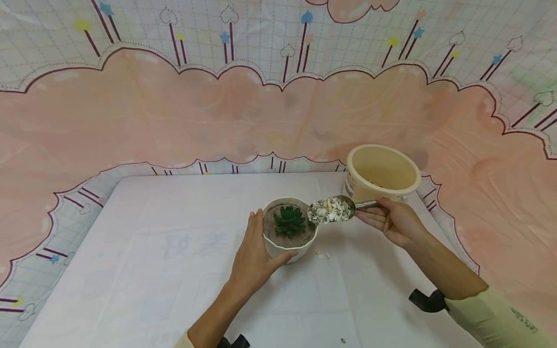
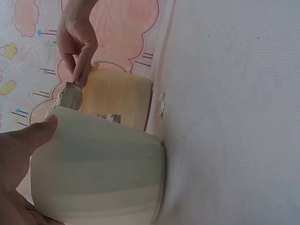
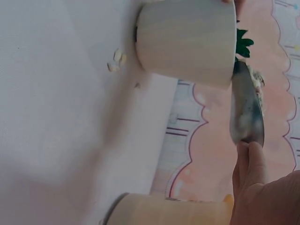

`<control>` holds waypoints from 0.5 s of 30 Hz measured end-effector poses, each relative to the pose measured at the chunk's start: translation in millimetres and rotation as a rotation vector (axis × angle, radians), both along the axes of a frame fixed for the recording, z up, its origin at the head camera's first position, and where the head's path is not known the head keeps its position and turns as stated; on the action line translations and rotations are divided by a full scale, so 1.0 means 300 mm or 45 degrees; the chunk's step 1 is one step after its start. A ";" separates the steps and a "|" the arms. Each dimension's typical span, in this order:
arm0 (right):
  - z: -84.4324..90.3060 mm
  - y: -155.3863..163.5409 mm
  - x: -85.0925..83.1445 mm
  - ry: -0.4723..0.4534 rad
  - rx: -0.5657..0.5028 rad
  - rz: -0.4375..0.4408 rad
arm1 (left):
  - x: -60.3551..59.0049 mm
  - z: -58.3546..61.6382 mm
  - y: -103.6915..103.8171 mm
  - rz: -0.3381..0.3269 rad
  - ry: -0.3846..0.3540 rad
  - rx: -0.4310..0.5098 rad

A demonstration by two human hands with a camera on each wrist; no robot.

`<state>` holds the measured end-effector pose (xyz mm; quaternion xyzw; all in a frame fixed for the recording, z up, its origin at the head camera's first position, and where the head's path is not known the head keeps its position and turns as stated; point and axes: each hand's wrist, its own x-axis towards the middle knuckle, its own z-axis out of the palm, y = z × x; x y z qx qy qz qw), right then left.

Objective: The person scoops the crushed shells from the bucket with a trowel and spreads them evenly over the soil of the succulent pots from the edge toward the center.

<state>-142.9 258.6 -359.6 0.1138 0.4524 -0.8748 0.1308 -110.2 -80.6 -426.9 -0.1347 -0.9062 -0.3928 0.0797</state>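
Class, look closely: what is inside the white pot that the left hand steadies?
Inside the white pot sits a green succulent in brown soil. Its roots and anything deeper are covered by soil.

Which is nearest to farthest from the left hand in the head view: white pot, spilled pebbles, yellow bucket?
1. White pot: the left hand holds its near-left side.
2. Spilled pebbles: on the table just right of the pot.
3. Yellow bucket: far right, behind the scoop.
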 end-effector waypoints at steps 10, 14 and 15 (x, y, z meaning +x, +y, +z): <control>0.015 -0.025 -0.006 0.036 0.056 -0.009 | -0.003 -0.001 -0.001 0.001 -0.012 0.000; 0.018 -0.032 -0.008 0.055 0.082 -0.002 | -0.003 -0.001 -0.002 -0.004 -0.017 0.005; 0.019 -0.033 -0.009 0.059 0.088 -0.001 | -0.002 0.000 -0.002 -0.004 -0.017 0.008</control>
